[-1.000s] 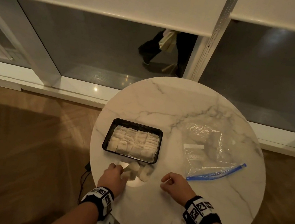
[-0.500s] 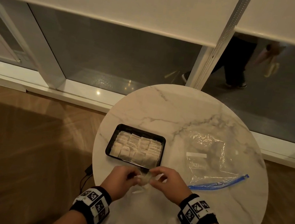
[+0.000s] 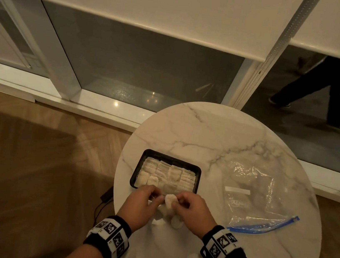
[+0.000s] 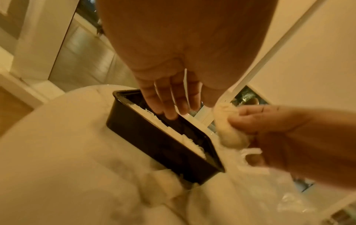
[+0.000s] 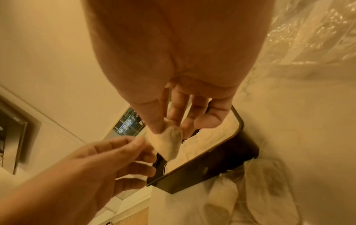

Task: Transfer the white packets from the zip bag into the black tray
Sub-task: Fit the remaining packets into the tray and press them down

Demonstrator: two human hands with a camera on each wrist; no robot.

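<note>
The black tray [image 3: 136, 174] sits left of centre on the round table, filled with rows of white packets [image 3: 167, 173]. Just before its near rim, both hands meet on one white packet [image 3: 169, 199]. My right hand [image 3: 183, 200] pinches it between thumb and forefinger [image 5: 165, 126], and my left hand [image 3: 151, 194] pinches its left edge. The left wrist view shows my left hand [image 4: 173, 105] above the tray's [image 4: 154, 152] rim. Several loose packets [image 3: 175, 221] lie on the table under my hands. The clear zip bag [image 3: 249, 194] lies flat to the right.
The marble table [image 3: 239, 138] is small and round, with its edge close on every side. The bag's blue zip strip [image 3: 265, 224] points to the right. A person's legs [image 3: 314, 92] pass outside the window behind. Wooden floor lies on the left.
A second ago my left hand held packets low on the table and my right hand was empty beside it. The hands have come together on one packet and lifted it toward the tray.
</note>
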